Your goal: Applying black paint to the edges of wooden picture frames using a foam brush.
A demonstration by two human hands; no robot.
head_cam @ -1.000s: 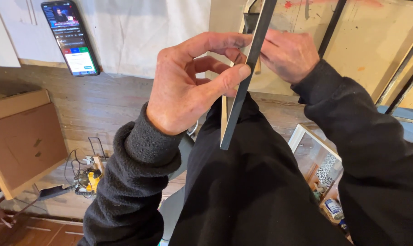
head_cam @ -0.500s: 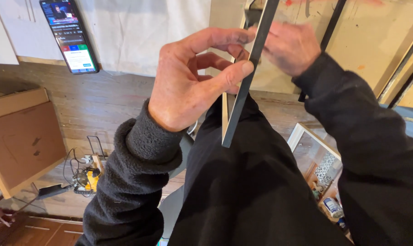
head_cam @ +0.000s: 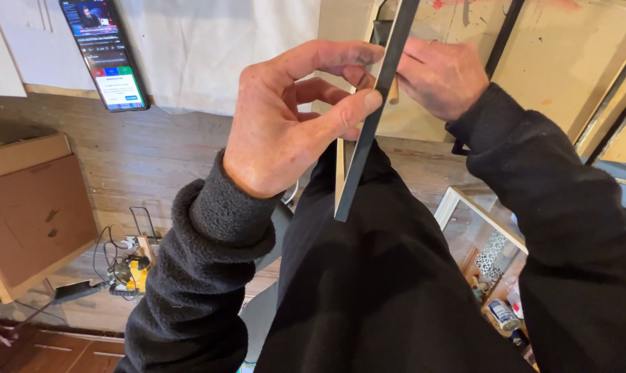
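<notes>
My left hand [head_cam: 292,121] pinches a long dark flat bar [head_cam: 372,121], thumb on its near face and fingers curled over the top. The bar runs steeply from the upper right down to a free end in front of my black-sleeved chest. My right hand [head_cam: 441,76] is closed on a short light wooden dowel [head_cam: 394,90] pressed against the far side of the bar. A pale wooden strip [head_cam: 340,173] shows just behind the bar's lower part.
A phone [head_cam: 104,52] with a lit screen hangs on the wall by a white cloth [head_cam: 216,48]. A brown box [head_cam: 33,207] stands at left, tools and cables [head_cam: 130,266] lie on the plank floor, and a white-framed crate [head_cam: 482,235] of cans sits at right.
Both hands and the bar have shifted slightly upward and rightward in view. The grips look unchanged.
</notes>
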